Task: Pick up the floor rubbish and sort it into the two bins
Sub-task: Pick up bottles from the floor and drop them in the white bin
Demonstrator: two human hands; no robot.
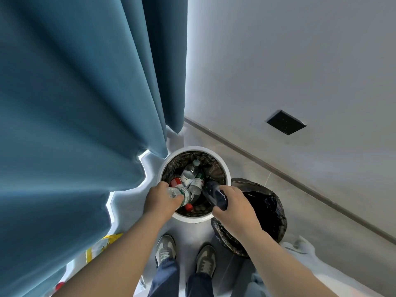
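Note:
A white round bin (225, 166) with a dark liner stands on the floor in front of my feet. Inside lie several plastic bottles (191, 173) and a red can (176, 182). My left hand (159, 200) is shut on a clear bottle with a green label and red cap (182, 195), held over the bin's near left rim. My right hand (233, 203) is shut on a dark blue-tinted bottle (215, 195) over the near right rim. To the right stands a second bin lined with a black bag (270, 206), whose contents I cannot see.
A blue curtain (75, 114) hangs at the left, close beside the white bin. A grey wall with a skirting board (278, 168) runs diagonally at the right, with a black socket plate (286, 122). Yellow packaging (100, 245) lies on the floor at lower left. My shoes (185, 257) stand just below the bins.

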